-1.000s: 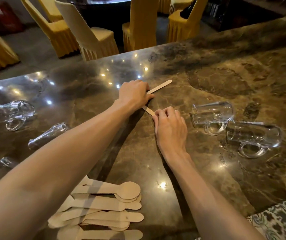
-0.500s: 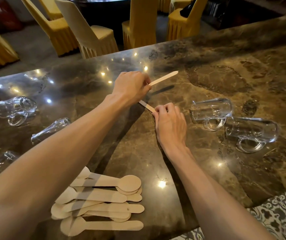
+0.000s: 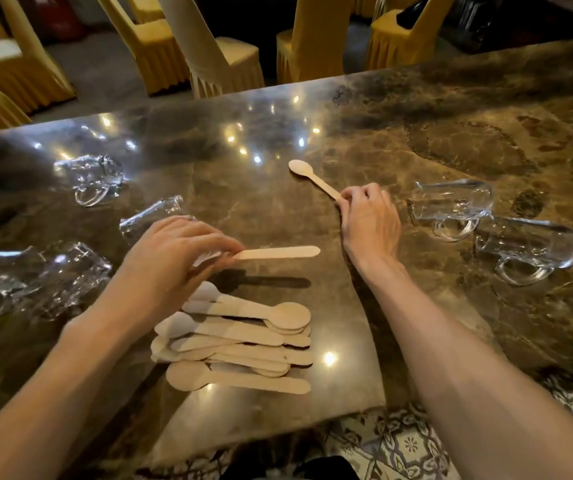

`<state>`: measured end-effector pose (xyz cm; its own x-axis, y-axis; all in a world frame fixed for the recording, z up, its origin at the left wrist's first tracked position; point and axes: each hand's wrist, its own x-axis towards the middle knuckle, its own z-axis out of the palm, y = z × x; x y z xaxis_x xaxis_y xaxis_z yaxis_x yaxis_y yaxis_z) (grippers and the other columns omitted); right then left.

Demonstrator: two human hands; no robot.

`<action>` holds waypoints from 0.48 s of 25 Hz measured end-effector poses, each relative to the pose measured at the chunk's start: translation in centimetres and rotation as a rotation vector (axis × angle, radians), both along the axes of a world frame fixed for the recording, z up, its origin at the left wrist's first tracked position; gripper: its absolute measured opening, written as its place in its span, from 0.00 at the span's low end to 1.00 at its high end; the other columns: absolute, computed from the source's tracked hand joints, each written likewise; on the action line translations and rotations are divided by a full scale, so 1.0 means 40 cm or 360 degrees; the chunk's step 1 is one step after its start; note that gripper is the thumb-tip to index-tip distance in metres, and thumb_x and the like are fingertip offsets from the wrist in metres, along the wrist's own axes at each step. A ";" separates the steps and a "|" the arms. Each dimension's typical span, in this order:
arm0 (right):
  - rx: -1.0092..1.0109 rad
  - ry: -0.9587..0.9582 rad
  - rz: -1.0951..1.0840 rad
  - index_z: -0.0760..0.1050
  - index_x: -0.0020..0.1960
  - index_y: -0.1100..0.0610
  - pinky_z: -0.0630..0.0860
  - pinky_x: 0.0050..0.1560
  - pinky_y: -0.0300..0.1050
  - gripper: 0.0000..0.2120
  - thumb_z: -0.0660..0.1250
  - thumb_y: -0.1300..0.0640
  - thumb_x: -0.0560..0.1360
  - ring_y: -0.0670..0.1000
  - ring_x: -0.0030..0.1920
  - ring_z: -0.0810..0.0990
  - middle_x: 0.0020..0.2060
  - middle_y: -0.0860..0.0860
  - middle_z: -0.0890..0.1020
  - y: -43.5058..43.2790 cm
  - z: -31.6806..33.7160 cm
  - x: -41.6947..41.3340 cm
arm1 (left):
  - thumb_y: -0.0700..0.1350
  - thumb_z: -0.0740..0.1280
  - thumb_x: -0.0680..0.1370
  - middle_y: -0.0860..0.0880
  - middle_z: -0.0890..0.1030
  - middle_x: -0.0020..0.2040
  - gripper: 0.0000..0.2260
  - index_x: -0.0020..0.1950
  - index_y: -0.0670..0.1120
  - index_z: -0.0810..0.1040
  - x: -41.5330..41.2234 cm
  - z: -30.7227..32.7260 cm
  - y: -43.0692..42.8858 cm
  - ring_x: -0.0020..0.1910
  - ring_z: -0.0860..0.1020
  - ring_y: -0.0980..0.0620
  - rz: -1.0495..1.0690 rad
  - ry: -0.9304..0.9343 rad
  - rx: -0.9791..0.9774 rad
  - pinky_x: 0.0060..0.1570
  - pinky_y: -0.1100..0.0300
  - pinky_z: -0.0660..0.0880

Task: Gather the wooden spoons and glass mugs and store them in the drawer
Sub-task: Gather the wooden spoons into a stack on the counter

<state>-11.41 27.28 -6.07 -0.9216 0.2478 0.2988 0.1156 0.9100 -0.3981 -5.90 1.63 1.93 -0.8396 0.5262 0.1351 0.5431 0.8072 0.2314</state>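
My left hand (image 3: 170, 261) holds a wooden spoon (image 3: 278, 252) by its bowl end, handle pointing right, a little above the pile of wooden spoons (image 3: 240, 341) near the counter's front edge. My right hand (image 3: 369, 220) pinches the handle end of a second wooden spoon (image 3: 312, 178) that lies on the marble, bowl pointing far left. Two glass mugs (image 3: 451, 206) (image 3: 527, 247) lie on their sides right of that hand. More glass mugs lie at the left: one far (image 3: 91, 178), one near my left hand (image 3: 153, 216), others at the left edge (image 3: 35, 275).
The dark marble counter (image 3: 416, 140) stretches wide to the back and right. Yellow-covered chairs (image 3: 208, 53) stand beyond its far edge. Patterned floor tiles (image 3: 392, 441) show below the front edge. No drawer is in view.
My left hand has carried its spoon from the counter's middle back to above the pile. My right hand keeps its hold on the other spoon, whose bowl is now uncovered.
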 end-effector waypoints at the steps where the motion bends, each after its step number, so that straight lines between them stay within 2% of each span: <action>1: -0.0011 0.0006 0.0000 0.77 0.58 0.56 0.72 0.51 0.48 0.12 0.59 0.52 0.80 0.54 0.52 0.74 0.52 0.54 0.78 -0.001 -0.001 0.001 | 0.53 0.65 0.73 0.54 0.81 0.52 0.14 0.56 0.54 0.80 0.028 -0.007 -0.024 0.54 0.77 0.51 0.0026 -0.0023 -0.0048 0.59 0.50 0.69; 5: -0.0106 0.0040 -0.0028 0.77 0.57 0.56 0.71 0.52 0.49 0.12 0.60 0.52 0.79 0.56 0.53 0.74 0.53 0.56 0.78 0.001 -0.003 0.005 | 0.55 0.63 0.74 0.55 0.82 0.52 0.14 0.57 0.55 0.80 0.094 -0.021 -0.077 0.53 0.77 0.52 0.0061 -0.0079 -0.0136 0.59 0.55 0.66; 7: -0.0136 0.0062 -0.0029 0.77 0.57 0.56 0.71 0.51 0.48 0.12 0.59 0.53 0.79 0.56 0.54 0.74 0.53 0.57 0.77 -0.001 -0.004 0.006 | 0.54 0.65 0.74 0.54 0.82 0.52 0.13 0.57 0.55 0.80 0.111 -0.029 -0.096 0.54 0.77 0.52 0.0055 -0.0084 -0.0159 0.59 0.57 0.64; 12: -0.0212 0.0139 -0.0031 0.77 0.58 0.57 0.70 0.52 0.45 0.12 0.59 0.53 0.80 0.56 0.55 0.74 0.54 0.57 0.77 0.000 -0.007 0.013 | 0.59 0.59 0.73 0.56 0.81 0.55 0.17 0.58 0.58 0.79 0.133 -0.059 -0.121 0.55 0.76 0.54 0.0098 -0.0201 -0.0148 0.62 0.59 0.62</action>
<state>-10.88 27.28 -6.35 -0.8880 0.3084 0.3410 0.0924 0.8463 -0.5247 -0.60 -3.20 -0.43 -0.8779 0.4784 -0.0203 0.4632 0.8592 0.2174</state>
